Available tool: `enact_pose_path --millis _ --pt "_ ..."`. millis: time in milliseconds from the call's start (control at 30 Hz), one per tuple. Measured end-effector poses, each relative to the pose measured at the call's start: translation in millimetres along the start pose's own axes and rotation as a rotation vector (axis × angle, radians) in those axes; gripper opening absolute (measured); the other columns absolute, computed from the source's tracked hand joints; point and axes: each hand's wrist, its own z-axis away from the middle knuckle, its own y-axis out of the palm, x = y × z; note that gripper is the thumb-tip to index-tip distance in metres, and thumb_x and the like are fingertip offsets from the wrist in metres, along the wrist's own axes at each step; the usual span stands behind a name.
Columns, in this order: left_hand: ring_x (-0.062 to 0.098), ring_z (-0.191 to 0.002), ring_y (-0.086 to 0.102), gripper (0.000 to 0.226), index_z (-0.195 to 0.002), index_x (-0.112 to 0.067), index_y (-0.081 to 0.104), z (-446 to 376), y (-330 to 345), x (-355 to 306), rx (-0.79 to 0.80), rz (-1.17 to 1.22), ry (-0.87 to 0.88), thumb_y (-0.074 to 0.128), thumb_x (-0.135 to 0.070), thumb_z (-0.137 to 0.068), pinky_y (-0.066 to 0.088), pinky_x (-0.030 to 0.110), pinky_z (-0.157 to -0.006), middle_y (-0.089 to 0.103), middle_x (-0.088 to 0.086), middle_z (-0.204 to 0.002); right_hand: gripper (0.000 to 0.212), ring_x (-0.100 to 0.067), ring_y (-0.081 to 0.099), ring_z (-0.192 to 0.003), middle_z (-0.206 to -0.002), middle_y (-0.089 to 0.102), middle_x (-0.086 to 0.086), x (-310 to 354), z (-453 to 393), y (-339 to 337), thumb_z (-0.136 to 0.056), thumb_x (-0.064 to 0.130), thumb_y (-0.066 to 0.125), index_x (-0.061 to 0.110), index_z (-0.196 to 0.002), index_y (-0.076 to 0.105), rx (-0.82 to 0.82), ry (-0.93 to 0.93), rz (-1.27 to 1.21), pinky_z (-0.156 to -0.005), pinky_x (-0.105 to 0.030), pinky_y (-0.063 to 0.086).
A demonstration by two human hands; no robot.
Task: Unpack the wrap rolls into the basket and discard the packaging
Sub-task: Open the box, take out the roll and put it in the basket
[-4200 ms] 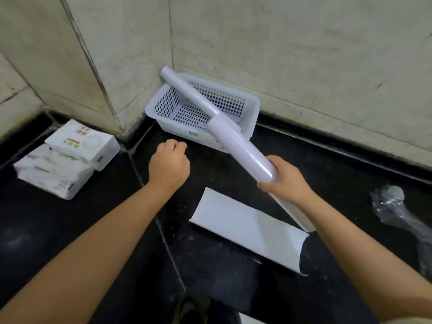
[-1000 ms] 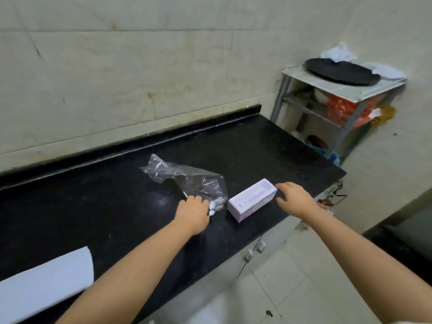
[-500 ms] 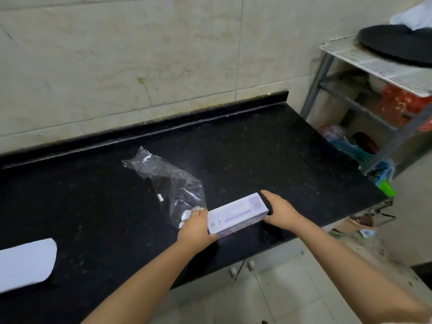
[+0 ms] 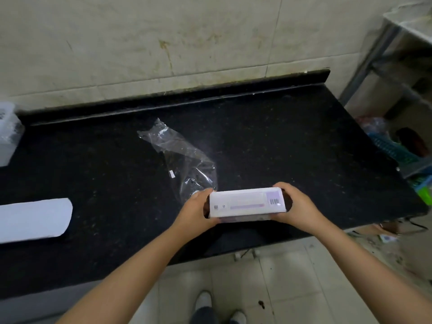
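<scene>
Head view: my left hand (image 4: pixel 198 212) grips one end of the white box (image 4: pixel 247 202), my right hand (image 4: pixel 295 206) curls round the other, and I hold it level just above the black counter (image 4: pixel 280 136). Clear plastic wrapper (image 4: pixel 184 160) lies touching my left fingers. White card sleeve (image 4: pixel 35 219) sits well left; white basket (image 4: pixel 8 132) at the far left edge

Bag (image 4: pixel 184 160) behind box (image 4: pixel 246 203), apparently touching.
</scene>
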Motion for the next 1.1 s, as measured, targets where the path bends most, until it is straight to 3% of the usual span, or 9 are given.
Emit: enact_pose_path --millis 100,200,367,467,533,667,767,933,1100 --pt "0.012 -0.103 0.051 0.077 -0.138 -0.016 0.039 8.8 -14.8 10.3 -0.043 0.005 -0.028 0.077 -0.016 -0.070 0.043 0.020 -0.090 0.047 -0.001 -0.121 0.059 0.011 0.051 -0.083 -0.093 0.050 0.025 23.2 0.1 6.7 -0.058 0.003 0.082 0.034 -0.096 0.048 -0.002 -0.055 -0.082 -0.063 0.010 0.038" --pt "0.010 -0.107 0.044 0.066 -0.128 -0.020 0.048 19.9 -35.5 23.8 -0.044 -0.066 -0.008 0.076 -0.018 -0.068 0.034 0.010 -0.077 0.044 -0.006 -0.108 0.066 0.016 0.047 -0.089 -0.096 0.045 0.031 53.0 -0.6 23.9 -0.058 0.007 0.083 0.034 -0.105 0.046 0.026 -0.152 -0.109 -0.068 0.013 0.034" --pt "0.002 -0.108 0.035 0.070 -0.129 -0.018 0.047 59.0 -69.2 51.9 -0.105 -0.064 -0.079 0.079 -0.022 -0.067 0.027 0.009 -0.091 0.036 -0.007 -0.113 0.069 0.011 0.050 -0.095 -0.100 0.048 0.026 106.2 3.6 63.4 -0.056 0.011 0.084 0.022 -0.117 0.053 0.082 -0.282 -0.151 -0.077 0.007 0.039" --pt "0.001 -0.105 0.037 0.071 -0.125 -0.018 0.049 84.8 -93.6 73.7 -0.138 -0.038 -0.099 0.080 -0.028 -0.062 0.030 0.000 -0.084 0.039 -0.014 -0.106 0.066 0.007 0.052 -0.094 -0.101 0.050 0.024 135.5 6.0 90.2 -0.056 0.013 0.084 0.028 -0.113 0.053 0.122 -0.324 -0.158 -0.077 0.005 0.039" --pt "0.001 -0.106 0.039 0.070 -0.127 -0.020 0.047 100.9 -112.4 92.1 -0.140 -0.040 -0.116 0.078 -0.024 -0.064 0.031 -0.003 -0.081 0.041 -0.016 -0.110 0.071 -0.001 0.052 -0.099 -0.107 0.051 0.018 154.6 6.2 110.2 -0.058 0.017 0.083 0.027 -0.120 0.051 0.148 -0.313 -0.155 -0.085 -0.006 0.039" --pt "0.004 -0.106 0.046 0.073 -0.138 -0.017 0.038 129.7 -150.5 134.3 -0.183 0.024 -0.200 0.074 -0.020 -0.074 0.039 0.017 -0.091 0.044 -0.001 -0.133 0.073 -0.009 0.049 -0.107 -0.113 0.050 0.010 199.5 2.5 153.8 -0.067 0.027 0.077 0.026 -0.132 0.043 0.155 -0.203 -0.215 -0.091 -0.025 0.041" --pt "0.003 -0.106 0.044 0.070 -0.136 -0.019 0.041 154.3 -177.8 166.1 -0.169 0.055 -0.161 0.075 -0.024 -0.075 0.038 0.017 -0.090 0.046 -0.002 -0.132 0.058 -0.014 0.053 -0.102 -0.103 0.053 0.008 236.2 2.2 191.2 -0.073 0.025 0.073 0.027 -0.125 0.049 0.155 -0.141 -0.273 -0.088 -0.029 0.045" --pt "0.006 -0.114 0.042 0.073 -0.138 -0.019 0.038 192.2 -227.7 227.2 -0.186 0.052 -0.194 0.074 -0.022 -0.074 0.031 0.015 -0.094 0.042 0.000 -0.138 0.056 -0.015 0.056 -0.109 -0.114 0.058 0.004 296.2 10.5 259.2 -0.072 0.020 0.075 0.027 -0.122 0.052 0.227 -0.226 -0.217 -0.096 -0.033 0.047" --pt "0.016 -0.101 0.056 0.067 -0.139 -0.011 0.035 225.8 -265.9 270.1 -0.485 0.592 -0.422 0.069 -0.010 -0.081 0.050 0.029 -0.083 0.054 0.009 -0.127 0.042 -0.018 0.056 -0.092 -0.104 0.055 -0.003 336.2 12.5 320.1 -0.078 0.000 0.066 0.035 -0.094 0.051 0.224 -0.187 -0.509 -0.066 -0.026 0.050"
